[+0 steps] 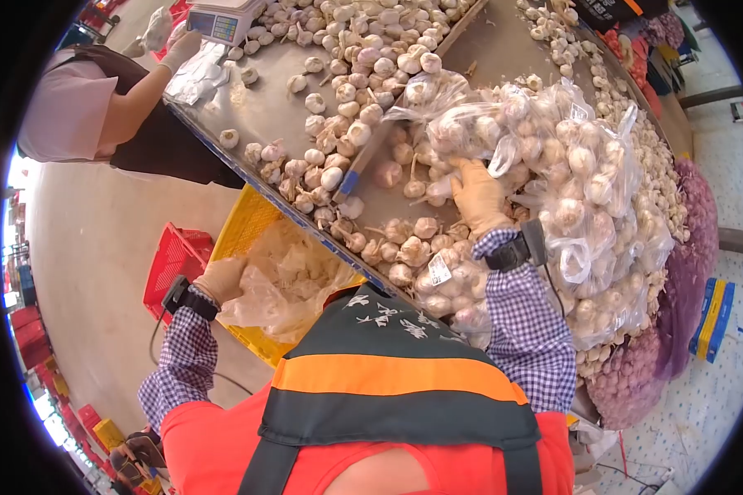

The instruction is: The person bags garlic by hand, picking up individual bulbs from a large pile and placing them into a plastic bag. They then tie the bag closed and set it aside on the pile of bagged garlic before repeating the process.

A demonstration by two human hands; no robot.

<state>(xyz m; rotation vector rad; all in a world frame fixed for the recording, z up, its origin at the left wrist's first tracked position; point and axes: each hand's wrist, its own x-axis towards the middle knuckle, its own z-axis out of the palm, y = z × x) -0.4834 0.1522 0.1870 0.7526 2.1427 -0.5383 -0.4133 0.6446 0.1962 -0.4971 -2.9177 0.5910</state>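
My left hand (pixel 222 280), in a pale glove, is closed on a see-through plastic bag (pixel 260 301) at the edge of a yellow crate (pixel 243 219). More crumpled plastic fills that crate. Over the metal table (pixel 491 45), my gloved right hand (pixel 479 198) has its fingers stretched out among garlic bulbs (pixel 437 188), touching or nearly touching them. Just right of it lies a heap of bagged garlic (pixel 582 210). A labelled bag of garlic (pixel 450 285) sits below the right wrist.
A co-worker's arm (pixel 136 103) is by a scale (pixel 223 21) at upper left. A blue-ended divider (pixel 363 161) crosses the table among loose garlic. A red basket (pixel 176 264) stands left of the yellow crate. Purple net sacks (pixel 693 256) line the right side.
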